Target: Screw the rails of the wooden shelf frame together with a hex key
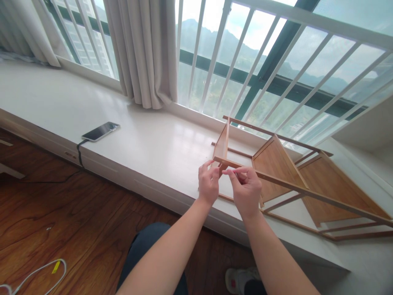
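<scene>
A brown wooden shelf rack (278, 166) lies on its side along the white window ledge, its slatless boards standing on edge between long rails. My left hand (209, 180) is closed around the near end of the upper front rail, at the rack's left corner. Just right of it, my right hand (245, 186) is closed in a pinch, thumb and forefinger pointing at that same corner. Whatever sits between those fingertips is hidden or too small to make out.
A tablet-like device (101, 131) with a black cable lies on the ledge (147, 143) to the left. Railing bars (245, 61) and a curtain (144, 53) stand behind. A white cable (39, 268) rests on the wooden floor (76, 221).
</scene>
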The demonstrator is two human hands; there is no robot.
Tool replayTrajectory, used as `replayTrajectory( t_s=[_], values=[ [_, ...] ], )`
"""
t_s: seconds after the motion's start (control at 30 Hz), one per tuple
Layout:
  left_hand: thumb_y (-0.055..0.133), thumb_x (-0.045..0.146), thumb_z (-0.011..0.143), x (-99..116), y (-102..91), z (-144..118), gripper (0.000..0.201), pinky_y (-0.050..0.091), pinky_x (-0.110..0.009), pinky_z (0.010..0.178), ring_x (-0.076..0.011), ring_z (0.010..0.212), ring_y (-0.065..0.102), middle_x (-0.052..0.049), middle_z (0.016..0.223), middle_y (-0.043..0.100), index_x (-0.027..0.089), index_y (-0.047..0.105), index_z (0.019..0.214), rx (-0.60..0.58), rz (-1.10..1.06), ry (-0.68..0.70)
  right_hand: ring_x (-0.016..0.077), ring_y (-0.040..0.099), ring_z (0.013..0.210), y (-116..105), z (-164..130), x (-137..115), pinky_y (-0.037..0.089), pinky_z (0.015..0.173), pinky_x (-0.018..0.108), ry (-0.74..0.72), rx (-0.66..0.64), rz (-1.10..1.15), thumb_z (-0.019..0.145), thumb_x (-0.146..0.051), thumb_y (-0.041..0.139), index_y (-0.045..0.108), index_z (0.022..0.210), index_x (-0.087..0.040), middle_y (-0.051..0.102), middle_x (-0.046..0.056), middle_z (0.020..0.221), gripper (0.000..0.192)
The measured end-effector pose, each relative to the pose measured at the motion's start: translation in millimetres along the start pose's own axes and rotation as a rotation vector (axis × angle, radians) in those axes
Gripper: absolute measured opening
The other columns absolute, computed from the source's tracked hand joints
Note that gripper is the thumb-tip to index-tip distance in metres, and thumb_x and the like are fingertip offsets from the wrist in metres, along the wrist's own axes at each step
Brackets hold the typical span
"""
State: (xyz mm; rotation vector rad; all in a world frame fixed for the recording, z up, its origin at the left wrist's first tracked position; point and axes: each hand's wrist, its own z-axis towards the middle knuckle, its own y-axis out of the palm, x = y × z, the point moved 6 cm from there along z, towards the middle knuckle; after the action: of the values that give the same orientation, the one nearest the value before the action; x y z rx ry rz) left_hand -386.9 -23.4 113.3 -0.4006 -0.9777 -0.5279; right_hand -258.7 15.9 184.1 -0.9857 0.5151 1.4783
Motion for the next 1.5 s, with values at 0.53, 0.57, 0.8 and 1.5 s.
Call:
replayTrajectory(
  t_s=[0.53,0.57,0.8,1.5],
  values=[
    [0.044,0.048,0.102,2.7,6.0,3.9,0.043,0.053,-0.041,0.1,-0.0265,0.116,0.065,-0.008,0.115,0.074,0.026,0.08,0.103,-0.153,-0.136,-0.005,0.0118,0.053,0.055,-1.7,5.5,1.1,0.04,0.051,0.025,-0.08,0.004,-0.138,0.088,-0.036,0.075,0.07,0.085,-0.021,0.072,0.001,0.075,0.016],
    [0.044,0.049,0.102,1.6,6.4,3.7,0.043,0.053,-0.041,0.101,-0.027,0.117,0.064,-0.008,0.116,0.074,0.026,0.08,0.104,-0.147,-0.133,-0.009,0.0118,0.052,0.055,-1.9,6.0,0.5,0.04,0.051,0.025,-0.086,0.007,-0.141,0.088,-0.036,0.075,0.07,0.085,-0.021,0.072,0.001,0.075,0.016],
    [0.044,0.047,0.103,4.3,5.2,2.8,0.042,0.053,-0.039,0.099,-0.0247,0.112,0.067,-0.008,0.115,0.073,0.025,0.079,0.104,-0.128,-0.13,0.008,0.0102,0.042,0.051,-1.5,10.1,-4.7,0.035,0.049,0.025,-0.155,0.013,-0.214,0.087,-0.034,0.076,0.072,0.082,-0.02,0.061,-0.004,0.062,0.016],
    [0.057,0.05,0.097,2.5,0.0,8.5,0.034,0.052,-0.037,0.093,-0.0206,0.099,0.064,-0.006,0.097,0.068,0.024,0.077,0.088,-0.05,-0.073,0.02,0.0137,0.053,0.058,6.4,8.4,-22.0,0.043,0.057,0.028,-0.36,0.019,-0.31,0.093,-0.032,0.071,0.075,0.085,-0.021,0.07,0.002,0.074,0.014]
  ],
)
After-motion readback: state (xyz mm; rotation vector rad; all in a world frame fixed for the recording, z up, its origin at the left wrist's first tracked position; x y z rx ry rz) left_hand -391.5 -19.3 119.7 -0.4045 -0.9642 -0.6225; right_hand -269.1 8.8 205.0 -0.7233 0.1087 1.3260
